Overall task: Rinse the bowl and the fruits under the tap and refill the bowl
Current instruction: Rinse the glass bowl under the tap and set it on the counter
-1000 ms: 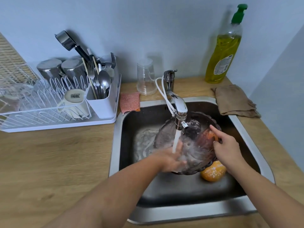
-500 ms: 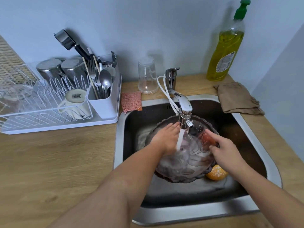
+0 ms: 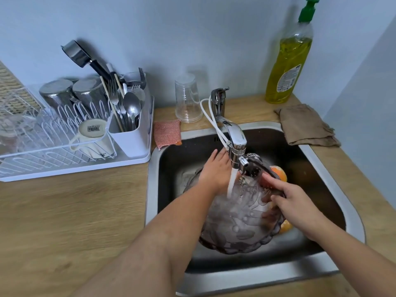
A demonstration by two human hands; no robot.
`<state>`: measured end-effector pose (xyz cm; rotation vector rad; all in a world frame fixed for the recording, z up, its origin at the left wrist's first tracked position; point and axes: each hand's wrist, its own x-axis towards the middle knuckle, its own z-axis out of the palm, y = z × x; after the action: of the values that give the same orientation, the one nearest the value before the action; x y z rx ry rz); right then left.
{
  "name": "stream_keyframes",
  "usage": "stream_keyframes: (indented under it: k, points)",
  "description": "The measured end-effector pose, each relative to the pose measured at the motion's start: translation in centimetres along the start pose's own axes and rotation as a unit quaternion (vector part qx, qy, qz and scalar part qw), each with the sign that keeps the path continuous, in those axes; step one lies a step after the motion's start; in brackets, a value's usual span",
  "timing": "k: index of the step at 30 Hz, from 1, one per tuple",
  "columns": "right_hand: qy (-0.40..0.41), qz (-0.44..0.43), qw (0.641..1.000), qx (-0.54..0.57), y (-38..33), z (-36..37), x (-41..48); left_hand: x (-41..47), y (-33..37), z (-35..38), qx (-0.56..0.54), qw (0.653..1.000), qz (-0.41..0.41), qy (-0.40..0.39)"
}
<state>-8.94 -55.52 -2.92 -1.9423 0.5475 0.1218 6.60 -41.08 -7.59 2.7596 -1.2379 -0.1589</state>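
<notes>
Two oranges (image 3: 278,173) (image 3: 286,226) lie beside one bowl (image 3: 235,232), left hand (image 3: 216,170) flat on it, right hand (image 3: 293,202) gripping its rim

The bowl (image 3: 235,228) in the sink (image 3: 257,275) looks clear, glossy, embossed. The sink is dull metal, the tap (image 3: 236,136) above it polished chrome.

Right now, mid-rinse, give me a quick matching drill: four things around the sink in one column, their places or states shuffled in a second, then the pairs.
Things:
1 glass bowl
2 clear cup
3 soap bottle
4 brown cloth

Places or states:
A crumpled on the counter, right of the sink
B under the running tap
C upside down on the counter
D standing against the wall

Pairs: 1-B, 2-C, 3-D, 4-A.
</notes>
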Motion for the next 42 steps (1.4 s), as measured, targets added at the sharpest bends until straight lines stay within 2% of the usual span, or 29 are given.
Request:
stream_keyframes:
  k: [3, 5, 7, 9, 12, 14, 18, 22, 24, 27, 29, 32, 34, 37, 39, 42]
  points:
    - [-0.003, -0.005, 1.000, -0.014, -0.2, -0.1, -0.1, -0.3, -0.4, 0.7, -0.003, 0.998, -0.064, 0.009]
    - [-0.006, -0.001, 1.000, -0.021, -0.1, -0.2, -0.3, -0.9, -0.3, 1.6, 0.051, 0.997, -0.062, 0.008]
    - [0.001, 0.005, 1.000, -0.017, 0.0, -0.6, -0.5, -1.6, -0.3, 2.7, 0.092, 0.996, 0.008, -0.019]
    - [0.016, 0.005, 1.000, -0.014, 0.1, -1.2, -0.4, -2.6, -1.2, 3.1, 0.124, 0.984, 0.098, -0.077]
    - [0.026, 0.003, 0.999, -0.034, 0.5, -2.0, -0.1, -4.0, -2.7, 2.3, 0.167, 0.962, 0.150, -0.156]
    - [0.036, 0.001, 0.999, -0.032, 0.6, -2.2, 0.1, -4.5, -2.7, 1.5, 0.160, 0.959, 0.143, -0.183]
    - [0.097, 0.000, 0.995, -0.008, 0.2, -2.2, 0.6, -6.0, -1.0, 1.3, 0.060, 0.966, 0.094, -0.234]
    - [0.152, -0.010, 0.988, -0.022, -0.1, -0.9, 1.2, -8.1, 1.7, 1.7, -0.092, 0.974, 0.079, -0.193]
    - [0.172, 0.000, 0.985, -0.017, -0.3, -0.3, 1.4, -8.9, 3.8, 1.5, -0.161, 0.966, 0.090, -0.182]
    - [0.176, 0.016, 0.984, -0.006, -0.5, -0.1, 1.4, -9.3, 5.1, 1.2, -0.212, 0.959, 0.093, -0.166]
    - [0.169, 0.017, 0.985, -0.011, -0.5, -0.5, 1.5, -8.9, 3.5, 0.6, -0.174, 0.965, 0.103, -0.165]
    - [0.145, 0.010, 0.989, -0.031, -0.6, -1.6, 1.3, -7.9, -0.8, 0.5, -0.049, 0.978, 0.113, -0.171]
    - [0.124, 0.003, 0.991, -0.040, -0.6, -1.9, 1.0, -6.7, -2.7, 0.4, 0.007, 0.984, 0.096, -0.148]
    - [0.102, -0.011, 0.994, -0.033, -0.4, -1.7, 0.4, -4.4, -2.8, 0.3, 0.083, 0.983, 0.050, -0.154]
    - [0.093, -0.013, 0.996, -0.011, -0.1, -1.2, 0.2, -2.8, -1.2, 0.5, 0.077, 0.987, 0.037, -0.136]
    - [0.095, -0.011, 0.995, 0.018, 0.3, -0.3, 0.0, -1.5, 2.3, 1.5, -0.059, 0.989, 0.022, -0.131]
